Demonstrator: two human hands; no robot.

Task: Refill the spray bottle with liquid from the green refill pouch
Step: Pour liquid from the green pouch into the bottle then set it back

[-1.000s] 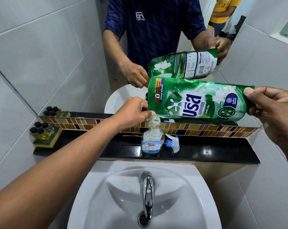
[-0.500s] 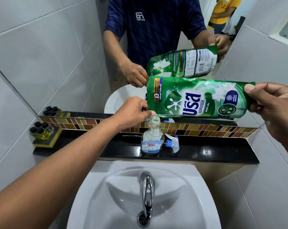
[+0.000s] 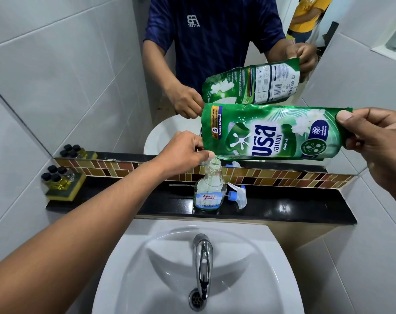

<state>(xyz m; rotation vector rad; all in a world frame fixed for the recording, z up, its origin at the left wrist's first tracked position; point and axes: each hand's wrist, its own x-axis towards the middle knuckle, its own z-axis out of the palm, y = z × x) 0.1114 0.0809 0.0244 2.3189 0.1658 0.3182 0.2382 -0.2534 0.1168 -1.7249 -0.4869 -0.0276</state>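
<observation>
A black ledge (image 3: 283, 207) runs along the wall above a white sink (image 3: 147, 257), whose chrome tap (image 3: 202, 252) stands just below the ledge's front edge. On the ledge's left end a yellow sponge (image 3: 63, 191) carries a cluster of small black-capped bottles (image 3: 56, 175). A strip of brown and gold tiles (image 3: 272, 177) lines the wall behind, with a mirror (image 3: 215, 53) above it reflecting the person and the back of the pouch. A blue and white spray head (image 3: 236, 196) lies on its side just right of the bottle, nothing blocking it.

The spray bottle (image 3: 209, 191) stands upright on the ledge, open at the neck, clear, with a blue label and a shallow layer of greenish liquid at the bottom. The green pouch (image 3: 272, 132) is held on its side above it, its lower left corner directly over the bottle's mouth; a thin thread of liquid seems to fall inside the neck.

The left hand (image 3: 183, 152) is pinched on the pouch's lower left corner, and the right hand (image 3: 374, 137) is clamped on the pouch's far right end, thumb on the front. The left fingers hide the pouch's opening, so whether it touches the bottle's rim cannot be told. The right forearm is cut off by the frame edge.
</observation>
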